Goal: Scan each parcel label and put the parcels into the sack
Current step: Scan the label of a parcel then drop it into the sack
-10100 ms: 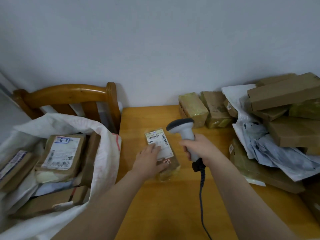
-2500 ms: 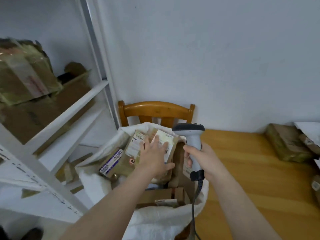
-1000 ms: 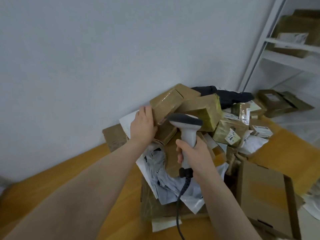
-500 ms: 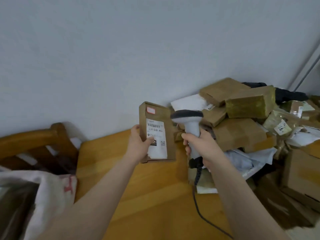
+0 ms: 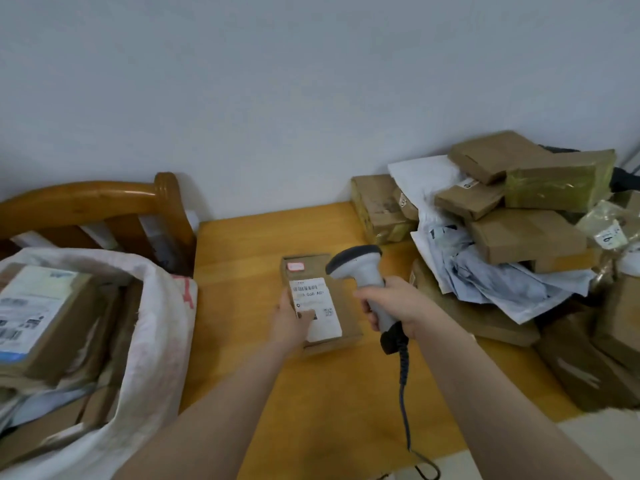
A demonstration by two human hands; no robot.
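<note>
Parcel of flat brown cardboard [image 5: 322, 296] now lies label-up on the wooden counter [image 5: 311, 393], left hand [image 5: 290, 322] pinching it, right hand [image 5: 394, 306] curled round grey handheld scanner [image 5: 356, 266]; scanning comes next.

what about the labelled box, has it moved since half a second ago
Yes. The labelled box went down: held upright above the table before, it now lies flat on it, gripped by the left hand.

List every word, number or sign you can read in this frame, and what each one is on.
"060 A0", roughly: white label on the parcel held by the left hand.
"6" or "9", cannot tell which: tag on a bagged parcel at far right.
Too blurred: pink sticker on that first parcel, box label in the sack, red marks on the sack.
None seen on the scanner in the right hand.
</note>
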